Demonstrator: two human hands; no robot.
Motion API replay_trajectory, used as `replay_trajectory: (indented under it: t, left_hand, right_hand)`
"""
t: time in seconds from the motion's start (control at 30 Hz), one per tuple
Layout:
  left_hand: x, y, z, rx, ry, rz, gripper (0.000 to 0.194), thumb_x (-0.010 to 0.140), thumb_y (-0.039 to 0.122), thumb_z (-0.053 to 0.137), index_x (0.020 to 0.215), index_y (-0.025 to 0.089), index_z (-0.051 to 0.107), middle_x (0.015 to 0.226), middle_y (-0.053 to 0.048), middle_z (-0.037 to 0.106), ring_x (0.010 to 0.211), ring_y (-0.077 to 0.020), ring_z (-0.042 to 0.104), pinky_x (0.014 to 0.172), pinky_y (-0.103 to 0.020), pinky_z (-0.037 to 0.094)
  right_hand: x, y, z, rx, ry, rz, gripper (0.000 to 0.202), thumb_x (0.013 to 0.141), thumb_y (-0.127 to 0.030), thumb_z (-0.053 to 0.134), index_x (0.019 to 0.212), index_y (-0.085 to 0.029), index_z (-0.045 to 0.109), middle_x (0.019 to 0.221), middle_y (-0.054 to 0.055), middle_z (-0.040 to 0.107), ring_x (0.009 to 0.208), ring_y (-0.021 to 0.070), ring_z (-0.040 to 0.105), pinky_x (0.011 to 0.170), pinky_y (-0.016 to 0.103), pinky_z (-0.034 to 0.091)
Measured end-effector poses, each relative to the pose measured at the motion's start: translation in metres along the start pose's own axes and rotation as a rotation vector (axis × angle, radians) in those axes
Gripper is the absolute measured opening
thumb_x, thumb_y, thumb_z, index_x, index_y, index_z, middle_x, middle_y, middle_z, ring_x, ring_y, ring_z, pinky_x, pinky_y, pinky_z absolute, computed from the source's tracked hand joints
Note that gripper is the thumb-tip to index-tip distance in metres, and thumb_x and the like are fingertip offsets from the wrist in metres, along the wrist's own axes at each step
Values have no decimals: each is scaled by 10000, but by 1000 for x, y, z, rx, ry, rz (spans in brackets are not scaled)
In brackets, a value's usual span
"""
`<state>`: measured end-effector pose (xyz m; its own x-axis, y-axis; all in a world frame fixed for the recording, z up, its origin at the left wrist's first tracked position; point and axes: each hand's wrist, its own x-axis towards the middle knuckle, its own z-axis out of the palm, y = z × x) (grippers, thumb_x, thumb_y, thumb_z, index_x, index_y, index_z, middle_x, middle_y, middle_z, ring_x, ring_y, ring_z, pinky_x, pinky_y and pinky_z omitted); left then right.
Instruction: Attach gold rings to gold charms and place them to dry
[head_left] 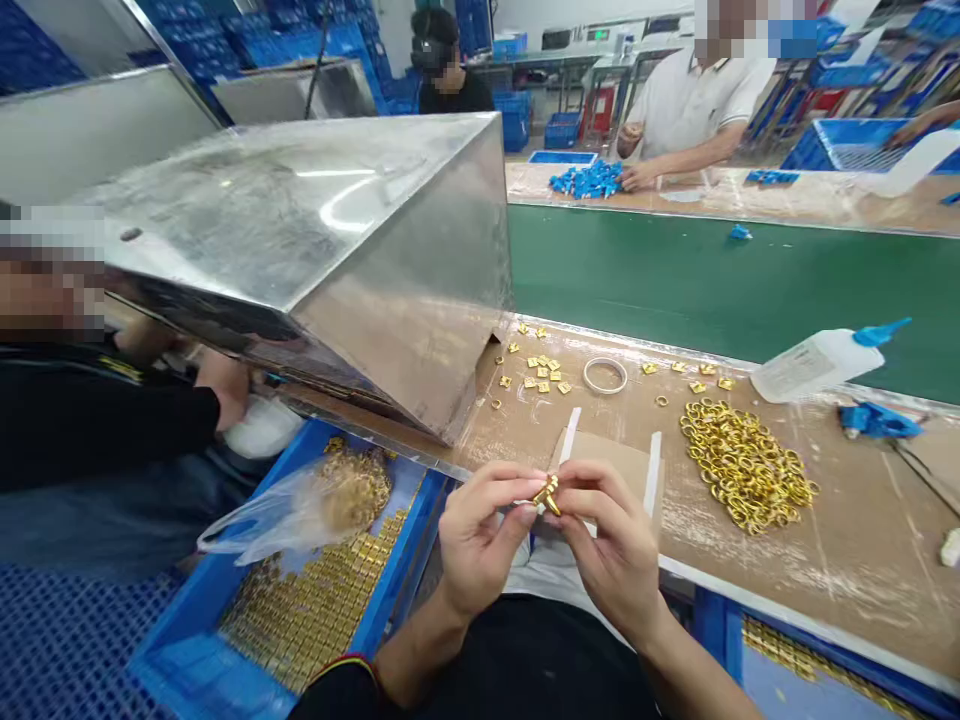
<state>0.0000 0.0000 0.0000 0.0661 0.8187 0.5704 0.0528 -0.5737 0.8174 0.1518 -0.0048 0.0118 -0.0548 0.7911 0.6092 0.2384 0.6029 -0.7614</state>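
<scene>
My left hand (486, 535) and my right hand (613, 545) meet in front of me at the bench edge. Between their fingertips is a small shiny gold metal part (550, 494), pinched from both sides; fingers cover part of it, so I cannot tell whether it is one piece or two fitted together. Beneath lies a cardboard sheet (616, 458) with white tape strips. A heap of gold rings (742, 465) lies to the right of my hands. Several small square gold pieces (544, 374) are spread out beyond them.
A big sheet-metal box (405, 290) stands left on the bench. Beyond are a tape roll (605, 375), a white bottle (814, 365) and the green belt (675, 265). A blue crate (187, 655) of gold parts stands lower left. Other people sit left and across.
</scene>
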Motion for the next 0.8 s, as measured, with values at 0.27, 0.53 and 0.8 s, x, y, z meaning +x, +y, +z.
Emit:
replay_trajectory:
  t: [0.27,0.53,0.8]
  left_hand:
    - [1,4,1,108,25,20,217,955,172,660,1150,214,746,1000,-67,744,880,-166,708,736,-266,593]
    - [-3,8,4,75,13,66,239,949,139,654,1158,217,740,1088,-72,730,952,-169,699,794,-289,604]
    - [-3,14,2,76,5,55,172,911,120,706,1055,202,751,1077,-58,729,947,-166,714,818,-295,614]
  right_hand:
    - [-2,-3,3,1,13,54,227,1058,-362,529,936,-212,647,889,43,562,805,169,598,682,272,530]
    - [-1,-7,2,133,-68,72,340,1097,-374,428,824,-208,546,693,-16,510,622,135,499,576,252,410]
    - [3,-11,-4,129,-122,70,337,1099,-360,429,837,-201,568,693,-17,497,615,130,478,579,256,382]
